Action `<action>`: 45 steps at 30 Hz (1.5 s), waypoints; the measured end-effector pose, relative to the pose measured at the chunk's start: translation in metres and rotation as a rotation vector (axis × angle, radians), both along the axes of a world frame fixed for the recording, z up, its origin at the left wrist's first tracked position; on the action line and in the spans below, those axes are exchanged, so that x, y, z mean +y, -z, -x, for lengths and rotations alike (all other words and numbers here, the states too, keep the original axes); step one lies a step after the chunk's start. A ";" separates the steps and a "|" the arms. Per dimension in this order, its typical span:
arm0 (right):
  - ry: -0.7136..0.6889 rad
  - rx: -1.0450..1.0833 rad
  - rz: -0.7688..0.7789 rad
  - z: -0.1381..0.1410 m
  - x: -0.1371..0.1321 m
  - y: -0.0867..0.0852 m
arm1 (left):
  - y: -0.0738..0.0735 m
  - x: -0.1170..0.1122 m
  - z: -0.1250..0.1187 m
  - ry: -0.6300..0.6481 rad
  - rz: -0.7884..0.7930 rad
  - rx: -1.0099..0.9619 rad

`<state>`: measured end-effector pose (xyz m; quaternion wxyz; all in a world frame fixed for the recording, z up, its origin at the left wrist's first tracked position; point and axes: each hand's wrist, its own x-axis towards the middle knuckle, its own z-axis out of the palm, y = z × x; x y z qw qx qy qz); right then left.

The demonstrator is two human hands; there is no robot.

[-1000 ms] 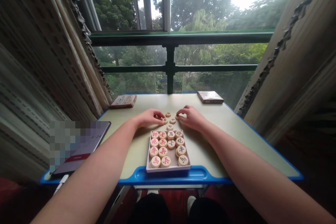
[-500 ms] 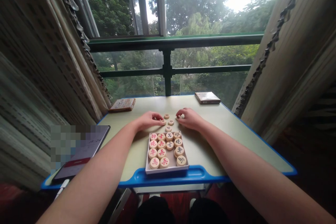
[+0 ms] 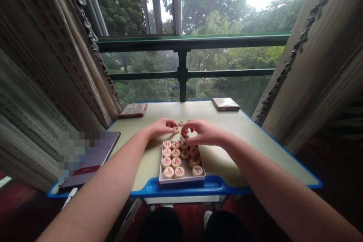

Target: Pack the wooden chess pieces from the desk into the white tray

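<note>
A shallow white box (image 3: 162, 179) near the table's front edge holds several round wooden chess pieces (image 3: 176, 162) marked in red or black. A few loose pieces (image 3: 181, 123) lie on the table just beyond it. My left hand (image 3: 161, 126) rests on the table with its fingertips pinched on a loose piece at the box's far left corner. My right hand (image 3: 202, 133) hovers over the box's far edge, fingers curled round a piece held above the top row.
The pale green table (image 3: 249, 136) has a blue rim. A dark tablet (image 3: 93, 155) lies at the front left. Two flat boxes, one at the far left (image 3: 134, 110) and one at the far right (image 3: 226, 104), sit by the window railing. Curtains hang on both sides.
My right hand has moved left and toward me, from the loose pieces to above the box's far edge, carrying a piece. My left hand has stayed at the loose pieces.
</note>
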<state>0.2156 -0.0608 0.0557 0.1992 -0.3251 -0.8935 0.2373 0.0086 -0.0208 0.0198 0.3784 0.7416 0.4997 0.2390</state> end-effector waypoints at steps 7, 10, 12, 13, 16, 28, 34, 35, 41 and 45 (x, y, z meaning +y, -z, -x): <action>-0.186 -0.138 0.011 0.003 -0.016 -0.008 | 0.003 0.001 -0.001 0.022 -0.042 0.004; -0.199 -0.158 0.004 0.004 -0.018 -0.007 | 0.004 0.002 0.000 0.022 -0.045 0.015; -0.192 -0.159 -0.010 0.004 -0.018 -0.006 | 0.004 0.002 0.000 0.020 -0.048 0.016; -0.183 -0.161 -0.019 0.004 -0.018 -0.006 | 0.004 0.002 0.000 0.017 -0.050 0.017; -0.170 -0.176 -0.036 0.005 -0.019 -0.005 | 0.003 0.002 0.000 0.005 -0.056 0.023; -0.179 -0.188 -0.073 0.006 -0.021 -0.008 | 0.001 -0.001 -0.002 0.016 -0.051 0.018; -0.184 -0.206 -0.062 0.005 -0.020 -0.007 | -0.001 -0.001 -0.002 0.016 -0.040 0.028; -0.182 -0.206 -0.058 0.005 -0.020 -0.006 | -0.001 -0.001 -0.002 0.015 -0.037 0.028; -0.189 -0.204 -0.047 0.005 -0.017 -0.005 | 0.001 -0.001 -0.001 0.011 -0.045 0.026; -0.171 -0.204 -0.023 0.005 -0.017 -0.004 | 0.002 0.000 0.000 0.018 -0.037 0.036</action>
